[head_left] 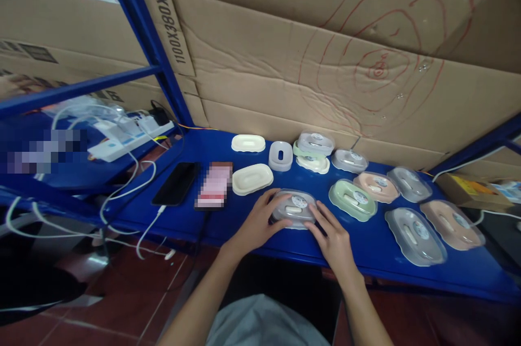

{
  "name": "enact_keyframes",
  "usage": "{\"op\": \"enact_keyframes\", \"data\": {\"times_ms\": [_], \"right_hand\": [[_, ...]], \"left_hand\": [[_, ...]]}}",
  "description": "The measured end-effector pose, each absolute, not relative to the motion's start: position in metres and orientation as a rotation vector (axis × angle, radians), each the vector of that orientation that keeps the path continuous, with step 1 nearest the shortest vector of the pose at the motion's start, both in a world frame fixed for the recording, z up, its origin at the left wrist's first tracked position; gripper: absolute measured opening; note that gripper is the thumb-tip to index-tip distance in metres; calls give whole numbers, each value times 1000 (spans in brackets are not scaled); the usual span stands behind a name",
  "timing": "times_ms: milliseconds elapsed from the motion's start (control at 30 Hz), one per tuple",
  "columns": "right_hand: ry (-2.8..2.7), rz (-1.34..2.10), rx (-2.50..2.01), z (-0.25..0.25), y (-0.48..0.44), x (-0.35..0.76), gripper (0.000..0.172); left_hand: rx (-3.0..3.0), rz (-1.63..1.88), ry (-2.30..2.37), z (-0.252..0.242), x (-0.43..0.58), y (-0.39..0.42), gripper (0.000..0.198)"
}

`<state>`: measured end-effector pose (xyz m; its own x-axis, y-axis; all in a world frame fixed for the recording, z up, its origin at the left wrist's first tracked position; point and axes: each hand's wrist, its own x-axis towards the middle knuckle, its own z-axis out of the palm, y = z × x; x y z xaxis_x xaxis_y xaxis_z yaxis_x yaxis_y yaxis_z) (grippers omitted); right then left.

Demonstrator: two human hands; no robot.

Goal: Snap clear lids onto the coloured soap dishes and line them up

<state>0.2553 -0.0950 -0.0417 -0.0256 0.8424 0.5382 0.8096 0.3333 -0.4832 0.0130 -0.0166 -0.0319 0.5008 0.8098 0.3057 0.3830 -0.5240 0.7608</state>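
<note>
I see the left hand [260, 219] and right hand [336, 237] curled round the two ends of a grey box [300, 212] with a clear lid, close to the near edge of the blue table [362, 243]. Toward my left edge lie a dark phone [175, 183] and a pixelated-screen phone [214, 186]. A green box [350, 202] sits right of the hands; a peach box [452, 226] lies nearest the right edge. Cardboard [252, 64] stands along the far edge.

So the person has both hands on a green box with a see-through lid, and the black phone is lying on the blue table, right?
Not quite: the box isn't green. The head view shows the left hand and right hand on a grey box with a see-through lid, and the black phone lying on the blue table.
</note>
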Motion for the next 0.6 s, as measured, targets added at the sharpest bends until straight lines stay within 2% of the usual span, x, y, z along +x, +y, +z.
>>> {"op": "enact_keyframes", "data": {"times_ms": [200, 500, 600], "right_hand": [[-1894, 29, -1443, -40, -97, 255, 55], [-1923, -11, -1454, -43, -103, 257, 60], [-1922, 73, -1453, -39, -98, 259, 64]], "left_hand": [[2119, 862, 1028, -39, 10, -17, 74], [2157, 896, 1027, -40, 10, -19, 71], [2149, 913, 1020, -38, 11, -19, 69]]}}
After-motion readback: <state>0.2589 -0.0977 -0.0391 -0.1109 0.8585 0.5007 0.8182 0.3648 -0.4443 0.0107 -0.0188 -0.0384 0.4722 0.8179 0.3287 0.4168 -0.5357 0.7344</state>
